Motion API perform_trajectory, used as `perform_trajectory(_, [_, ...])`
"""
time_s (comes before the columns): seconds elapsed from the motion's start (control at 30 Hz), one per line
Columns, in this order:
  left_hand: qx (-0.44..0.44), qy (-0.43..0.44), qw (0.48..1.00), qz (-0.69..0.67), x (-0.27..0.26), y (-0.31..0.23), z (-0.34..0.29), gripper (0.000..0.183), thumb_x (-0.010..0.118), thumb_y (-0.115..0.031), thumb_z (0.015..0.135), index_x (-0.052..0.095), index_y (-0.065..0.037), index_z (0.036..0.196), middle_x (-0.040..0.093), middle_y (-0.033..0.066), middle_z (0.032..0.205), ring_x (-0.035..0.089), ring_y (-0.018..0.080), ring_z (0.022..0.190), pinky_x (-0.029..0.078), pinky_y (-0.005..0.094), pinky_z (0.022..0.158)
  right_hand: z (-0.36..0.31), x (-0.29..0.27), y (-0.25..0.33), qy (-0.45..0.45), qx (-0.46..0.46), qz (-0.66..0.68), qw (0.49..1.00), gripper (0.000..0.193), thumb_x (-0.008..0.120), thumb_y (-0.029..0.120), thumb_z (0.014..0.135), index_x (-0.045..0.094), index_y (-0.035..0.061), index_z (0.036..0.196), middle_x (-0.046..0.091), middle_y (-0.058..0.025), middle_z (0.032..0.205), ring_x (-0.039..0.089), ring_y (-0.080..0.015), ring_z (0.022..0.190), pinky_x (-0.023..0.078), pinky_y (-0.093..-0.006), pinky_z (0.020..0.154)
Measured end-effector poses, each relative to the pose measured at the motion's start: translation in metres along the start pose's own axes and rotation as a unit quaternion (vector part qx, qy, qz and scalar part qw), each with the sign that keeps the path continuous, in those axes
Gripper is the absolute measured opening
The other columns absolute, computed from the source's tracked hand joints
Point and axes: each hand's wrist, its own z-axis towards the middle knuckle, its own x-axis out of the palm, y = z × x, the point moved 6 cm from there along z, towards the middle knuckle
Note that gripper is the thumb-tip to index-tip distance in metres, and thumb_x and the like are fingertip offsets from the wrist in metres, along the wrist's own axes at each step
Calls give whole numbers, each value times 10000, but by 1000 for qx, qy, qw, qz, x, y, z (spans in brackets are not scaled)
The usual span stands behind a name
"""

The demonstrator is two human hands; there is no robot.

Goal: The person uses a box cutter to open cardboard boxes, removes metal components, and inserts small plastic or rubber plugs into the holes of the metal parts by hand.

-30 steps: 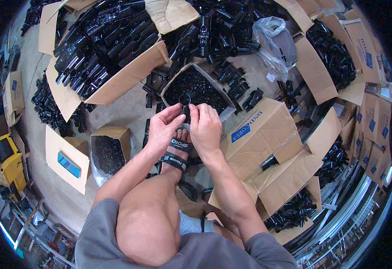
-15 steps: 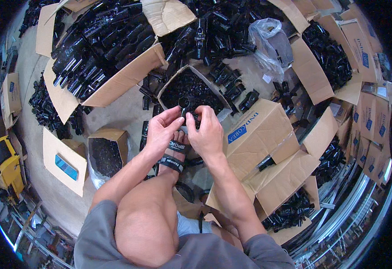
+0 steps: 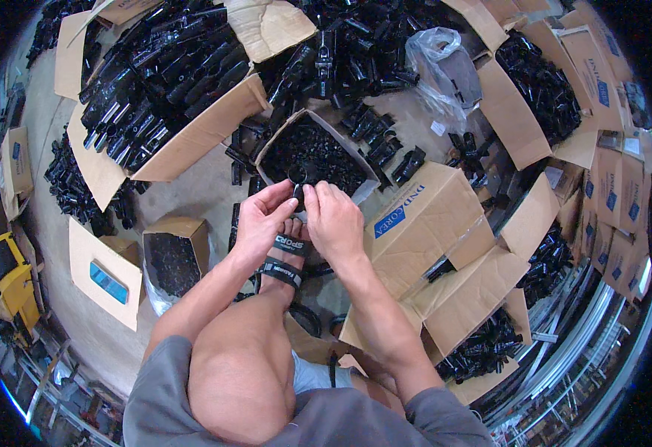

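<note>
A small black ring-shaped part (image 3: 298,176) is pinched between my two hands, just over the near edge of an open box (image 3: 363,195) of small black pieces. The thumb and fingers of my left hand (image 3: 263,220) close on its left side. My right hand (image 3: 330,222) has its thumb and fingertips closed against the other side of the part. Whether the right fingers also hold a smaller piece is hidden. Below the hands is my sandalled foot (image 3: 285,257).
A large carton (image 3: 203,134) heaped with black tubular parts stands at the far left. Loose black parts (image 3: 389,145) lie around the small box. Right of my hands is a carton (image 3: 423,216). A phone (image 3: 108,281) lies on a cardboard flap at left.
My right fingers have drawn together at the part and come closer to my left hand. The whole view has shifted slightly; the ring-shaped part stays in my hands.
</note>
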Motion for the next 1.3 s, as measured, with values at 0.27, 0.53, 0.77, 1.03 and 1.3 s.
perform_trajectory(0.27, [-5,-61,995,-73,-31,-17,-8,477,713,-91,947,562,21,1385,687,113,1258,666,185,1105,541,333,955,52,-88,-81,-191,216,11,958,380,557,302,1029,641,-8,826,649,-238,734,627,-427,688,463,-508,648])
perform_trajectory(0.53, [321,-245,881,-246,-180,-147,-8,403,679,-105,980,538,1,1342,639,133,1292,653,227,1143,546,343,1016,77,-37,-183,-15,344,-143,928,707,700,533,877,592,-105,1161,692,-325,1111,676,-464,1062,525,-508,945])
perform_trajectory(0.77, [272,-331,895,121,-140,-156,-22,656,666,-123,992,344,-31,1555,548,169,1436,623,226,1191,549,341,958,86,-22,-185,-42,391,-106,913,735,754,469,812,551,-115,1209,685,-319,1141,660,-459,1108,517,-502,978])
perform_trajectory(1.03, [196,75,956,205,29,-79,1,491,667,-100,974,521,-51,1440,683,128,1277,671,190,1101,575,338,874,73,-33,-196,-93,297,-81,947,501,690,358,852,655,-51,1140,691,-280,1153,666,-450,1057,506,-497,958])
perform_trajectory(1.3, [180,151,944,233,73,-80,-4,475,685,-70,946,568,-80,1406,710,127,1220,690,199,1072,567,350,895,85,-27,-171,-50,332,-65,940,678,788,280,783,441,-30,1275,684,-332,1090,662,-469,1074,503,-502,979])
